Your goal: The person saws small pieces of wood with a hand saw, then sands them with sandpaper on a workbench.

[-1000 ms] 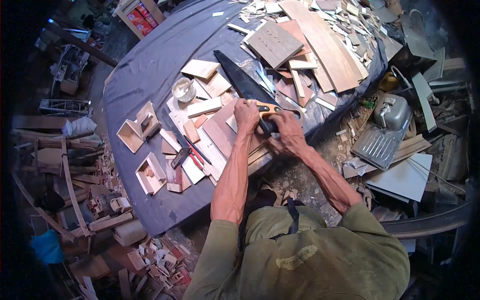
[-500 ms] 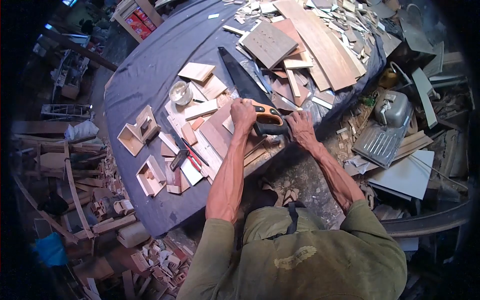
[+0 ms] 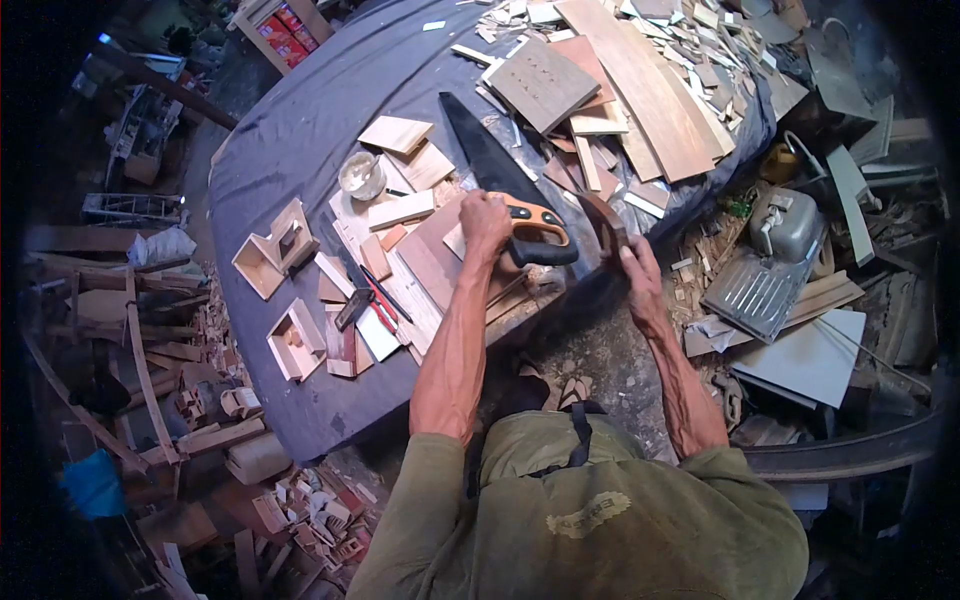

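- Saw (image 3: pixel 497 178) with an orange and black handle lies on the table (image 3: pixel 335 415), its tip pointing away from the person
- The left hand (image 3: pixel 485 224) is curled up tight right by the saw's handle, and I cannot tell what, if anything, is inside it
- To the right of the saw's handle, the right hand (image 3: pixel 642 272) is closed on a dark, bent tool (image 3: pixel 606 226) that sticks up past the fingers
- A flat brown board (image 3: pixel 437 262) is just left of the saw
- A jar (image 3: pixel 362 178) with pale stuff in it stands left of the saw's blade
- A red and black tool (image 3: pixel 386 304) lies more to the left of the saw, on bits of wood
- Past the saw's blade, to the right, a square brown board (image 3: pixel 543 84) sits on a messy wood pile
- A metal sink (image 3: pixel 785 226) is well off to the right of the saw, beside the table
- Two small wood boxes, one open box (image 3: pixel 262 268) and one smaller box (image 3: pixel 297 342), are far left of the saw
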{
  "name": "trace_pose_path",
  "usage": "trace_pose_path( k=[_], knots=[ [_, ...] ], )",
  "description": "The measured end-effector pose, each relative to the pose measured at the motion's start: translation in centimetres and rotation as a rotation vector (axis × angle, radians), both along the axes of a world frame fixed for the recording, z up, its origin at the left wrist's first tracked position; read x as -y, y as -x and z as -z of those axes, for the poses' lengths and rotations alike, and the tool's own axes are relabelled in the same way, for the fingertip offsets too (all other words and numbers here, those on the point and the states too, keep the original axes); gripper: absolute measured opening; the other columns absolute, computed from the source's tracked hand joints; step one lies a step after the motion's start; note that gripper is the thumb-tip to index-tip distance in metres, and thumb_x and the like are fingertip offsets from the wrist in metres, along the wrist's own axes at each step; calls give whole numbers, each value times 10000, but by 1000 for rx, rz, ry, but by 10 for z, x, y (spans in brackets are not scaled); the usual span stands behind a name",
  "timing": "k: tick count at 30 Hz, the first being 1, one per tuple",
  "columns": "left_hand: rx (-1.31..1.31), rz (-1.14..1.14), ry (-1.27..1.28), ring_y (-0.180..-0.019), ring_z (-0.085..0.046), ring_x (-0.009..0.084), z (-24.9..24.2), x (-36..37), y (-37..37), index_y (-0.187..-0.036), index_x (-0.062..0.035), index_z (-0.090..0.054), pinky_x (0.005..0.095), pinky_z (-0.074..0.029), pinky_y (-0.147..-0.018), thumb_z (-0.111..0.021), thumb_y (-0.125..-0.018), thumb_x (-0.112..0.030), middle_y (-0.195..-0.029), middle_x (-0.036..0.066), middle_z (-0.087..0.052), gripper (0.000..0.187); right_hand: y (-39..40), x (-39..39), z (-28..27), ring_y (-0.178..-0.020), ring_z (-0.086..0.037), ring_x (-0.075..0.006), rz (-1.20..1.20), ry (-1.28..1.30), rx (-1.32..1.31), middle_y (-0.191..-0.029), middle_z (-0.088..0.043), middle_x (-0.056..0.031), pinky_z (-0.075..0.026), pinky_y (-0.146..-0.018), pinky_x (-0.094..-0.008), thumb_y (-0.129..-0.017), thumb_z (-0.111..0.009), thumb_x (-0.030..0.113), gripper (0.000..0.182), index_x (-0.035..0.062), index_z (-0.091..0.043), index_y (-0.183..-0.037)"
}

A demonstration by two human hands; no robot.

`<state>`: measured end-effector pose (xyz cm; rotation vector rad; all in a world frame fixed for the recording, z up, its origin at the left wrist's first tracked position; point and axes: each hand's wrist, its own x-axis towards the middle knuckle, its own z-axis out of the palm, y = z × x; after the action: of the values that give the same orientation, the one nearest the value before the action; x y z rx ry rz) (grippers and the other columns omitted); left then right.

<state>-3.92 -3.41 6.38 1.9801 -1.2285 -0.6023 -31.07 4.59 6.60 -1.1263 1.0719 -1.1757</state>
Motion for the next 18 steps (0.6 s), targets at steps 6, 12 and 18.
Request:
trace_pose_path(
  k=[6,12,18],
  knots=[
    [74,-19,-48,-1045,-647,442,2,7,43,-988,80,-663,473,-521,-897,-683,-872,-206,-1071,308,-662,310,-23,-42,-13,-833,-620,-139,217,-135,71,-951,-609,-50,-610,-721,-318,-937,-666,137,310,-25,-595,-1191],
    [486,75,88,-1175,-499,379,-4,-11,32,-1036,68,-661,532,-465,-957,-690,-851,-238,-1213,240,-510,359,-28,-65,-18,-743,-597,-105,202,-134,87,-868,-621,-28,-601,-722,-319,-971,-658,175,269,-29,-637,-1146],
    [638,-65,334,-1209,-523,375,24,-49,-31,-1134,-5,-651,512,-401,-1009,-687,-860,-259,-1244,199,-576,375,-42,-74,-16,-722,-561,-78,141,-80,-54,-802,-620,-2,-506,-702,-281,-976,-660,183,166,18,-649,-981]
  ],
)
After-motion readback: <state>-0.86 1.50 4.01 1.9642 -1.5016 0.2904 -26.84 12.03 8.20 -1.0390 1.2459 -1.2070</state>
